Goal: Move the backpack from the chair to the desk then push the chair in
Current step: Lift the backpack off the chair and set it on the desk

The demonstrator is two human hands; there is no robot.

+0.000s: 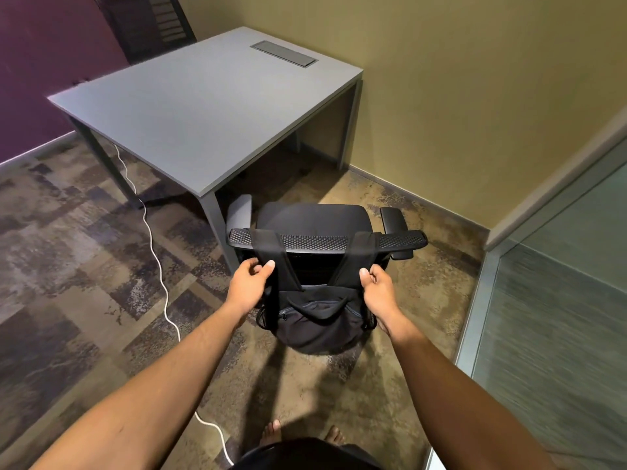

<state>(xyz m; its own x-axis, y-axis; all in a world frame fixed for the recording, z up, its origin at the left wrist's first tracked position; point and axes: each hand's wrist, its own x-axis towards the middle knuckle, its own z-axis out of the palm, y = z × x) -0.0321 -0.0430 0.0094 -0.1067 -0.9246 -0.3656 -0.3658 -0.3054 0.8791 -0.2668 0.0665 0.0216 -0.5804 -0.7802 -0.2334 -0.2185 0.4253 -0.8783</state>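
A black backpack (319,320) hangs behind the black office chair (314,220), its two shoulder straps looped over the top of the mesh backrest. My left hand (251,283) is closed around the left strap just below the backrest. My right hand (376,288) grips the right strap at the same height. The chair stands pulled out from the grey desk (203,106), facing it, with its seat just outside the desk's near right corner. The desk top is bare apart from a flush cable hatch (284,54) at the back.
A white cable (154,249) runs across the patterned carpet from under the desk toward my bare feet (271,432). A yellow wall is close on the right, with a glass partition (556,320) beside me. A purple wall stands behind the desk on the left.
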